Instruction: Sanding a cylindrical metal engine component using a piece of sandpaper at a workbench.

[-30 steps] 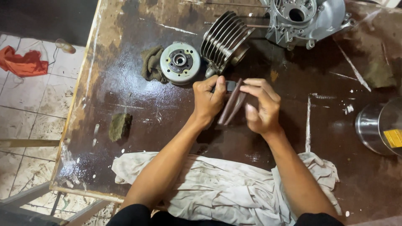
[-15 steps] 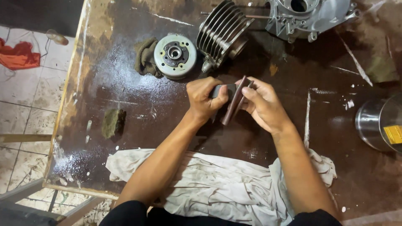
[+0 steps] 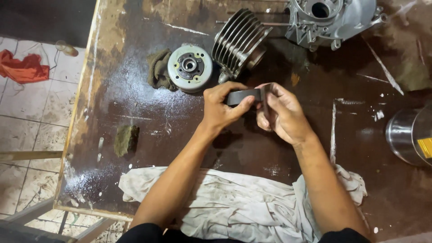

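Over the dark wet worktable [image 3: 135,103], my left hand [image 3: 221,108] and my right hand [image 3: 281,114] hold one dark strip of sandpaper [image 3: 245,96] between them. The left fingers pinch its left end. The right hand grips the other end, where the strip folds down behind its fingers. Just beyond the hands lie a finned metal engine cylinder [image 3: 238,41] and a round grey flywheel [image 3: 190,68].
A grey engine crankcase [image 3: 333,20] sits at the far edge. A shiny metal can [image 3: 407,135] stands at the right. A dirty white cloth [image 3: 243,207] covers the near edge, a green sponge [image 3: 126,139] lies left, a dark rag [image 3: 157,69] beside the flywheel. Tiled floor with a red cloth [image 3: 24,67] lies left.
Both hands turned the strip from hanging upright between them to stretched roughly level. The view shifted so the table's far parts sit higher in frame.
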